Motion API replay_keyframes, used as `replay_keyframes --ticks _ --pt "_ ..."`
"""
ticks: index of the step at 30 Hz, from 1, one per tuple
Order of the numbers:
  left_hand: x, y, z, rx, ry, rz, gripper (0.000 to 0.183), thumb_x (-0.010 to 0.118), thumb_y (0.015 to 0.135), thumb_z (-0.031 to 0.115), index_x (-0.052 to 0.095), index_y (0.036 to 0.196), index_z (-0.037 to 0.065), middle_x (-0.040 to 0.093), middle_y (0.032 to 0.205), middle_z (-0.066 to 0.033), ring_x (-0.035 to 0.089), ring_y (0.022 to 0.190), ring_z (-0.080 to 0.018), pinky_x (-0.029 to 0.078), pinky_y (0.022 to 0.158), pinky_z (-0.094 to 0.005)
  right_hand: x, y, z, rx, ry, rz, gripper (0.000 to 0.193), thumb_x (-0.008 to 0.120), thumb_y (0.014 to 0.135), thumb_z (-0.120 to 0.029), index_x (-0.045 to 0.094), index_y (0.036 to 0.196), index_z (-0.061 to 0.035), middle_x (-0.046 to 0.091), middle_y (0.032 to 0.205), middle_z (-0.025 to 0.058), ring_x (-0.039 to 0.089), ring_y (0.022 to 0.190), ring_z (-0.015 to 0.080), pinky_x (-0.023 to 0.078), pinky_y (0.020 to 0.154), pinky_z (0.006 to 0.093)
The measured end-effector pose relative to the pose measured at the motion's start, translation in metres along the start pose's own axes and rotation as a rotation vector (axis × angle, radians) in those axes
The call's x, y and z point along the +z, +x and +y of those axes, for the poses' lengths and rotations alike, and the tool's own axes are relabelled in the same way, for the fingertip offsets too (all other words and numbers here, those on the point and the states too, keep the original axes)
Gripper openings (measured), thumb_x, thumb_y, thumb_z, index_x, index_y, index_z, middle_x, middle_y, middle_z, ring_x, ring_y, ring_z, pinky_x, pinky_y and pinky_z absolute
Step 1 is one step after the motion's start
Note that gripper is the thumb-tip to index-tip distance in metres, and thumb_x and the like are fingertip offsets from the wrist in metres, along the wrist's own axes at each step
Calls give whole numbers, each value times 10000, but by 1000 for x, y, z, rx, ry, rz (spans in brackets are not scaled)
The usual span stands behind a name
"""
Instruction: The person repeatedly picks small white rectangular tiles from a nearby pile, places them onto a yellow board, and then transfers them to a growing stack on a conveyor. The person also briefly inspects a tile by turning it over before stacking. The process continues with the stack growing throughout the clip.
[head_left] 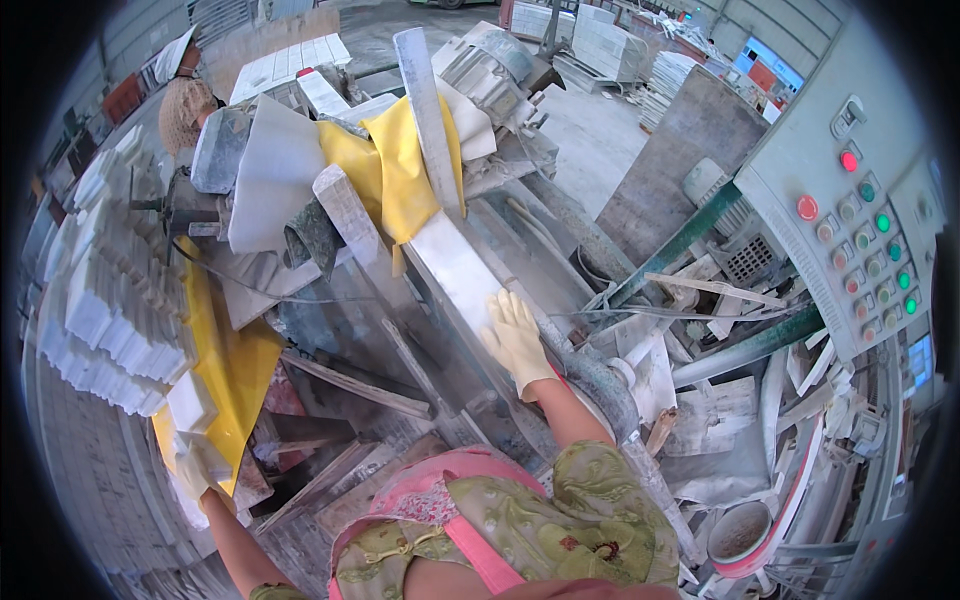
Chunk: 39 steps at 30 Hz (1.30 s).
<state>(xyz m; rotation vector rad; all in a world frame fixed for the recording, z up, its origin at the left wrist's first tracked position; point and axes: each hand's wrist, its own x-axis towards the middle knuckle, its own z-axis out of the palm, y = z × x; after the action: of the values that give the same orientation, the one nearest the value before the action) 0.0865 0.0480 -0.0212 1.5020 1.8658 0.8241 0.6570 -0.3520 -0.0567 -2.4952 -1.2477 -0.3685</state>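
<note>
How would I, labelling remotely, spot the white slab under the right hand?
From the button panel at right, look left to the central yellow sheet. The white slab runs from its lower edge to the right hand, single, unlike the stacked slabs at far left.

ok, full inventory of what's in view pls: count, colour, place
slab piles: several, white, left
yellow sheets: two, yellow, one lower left, one upper centre
long slab: one, white, centre
motor: one, grey, top centre
large board: one, brown-grey, upper right
control panel: one, pale with red and green buttons, right
offcuts: many, mostly whitish, lower right
co-worker: one, tan top, upper left
left hand: one, cream glove, lower left by white pieces
right hand: one, cream glove, fingers spread on long slab
</note>
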Motion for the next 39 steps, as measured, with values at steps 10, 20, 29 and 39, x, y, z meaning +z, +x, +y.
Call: replay_keyframes --ticks 10,20,29,39 --pt "2 13 -16 32 29 34 544 632 879 378 643 1264 -7 714 1098 -173 692 980 -294 526 853 -407 -60 -15 20 -261 129 -329 717 702 833 -260 455 1471 -47 422 1531 193 360 1444 362 287 1189 460" --pt "-8 2 7 41 177 -14 515 641 895 365 652 1250 -7 704 1064 -149 685 916 -253 535 779 -388 -37 -10 -20 -169 -353 -145 746 671 846 -230 396 1511 -33 414 1562 168 367 1465 319 267 1218 481" --pt "-4 -1 3 -18 173 22 520 651 895 332 630 1260 -38 701 1117 -169 691 974 -280 542 817 -406 -47 24 -5 -340 -277 108 457 515 923 -148 548 1356 -10 610 1343 139 533 1306 247 390 1131 428" --pt "-11 -22 29 -20 353 38 638 634 852 473 648 1232 -38 705 1137 -236 687 1042 -351 524 880 -427 -21 43 -16 -229 -205 -84 667 665 871 -237 450 1475 -50 487 1509 125 404 1444 258 277 1207 484"
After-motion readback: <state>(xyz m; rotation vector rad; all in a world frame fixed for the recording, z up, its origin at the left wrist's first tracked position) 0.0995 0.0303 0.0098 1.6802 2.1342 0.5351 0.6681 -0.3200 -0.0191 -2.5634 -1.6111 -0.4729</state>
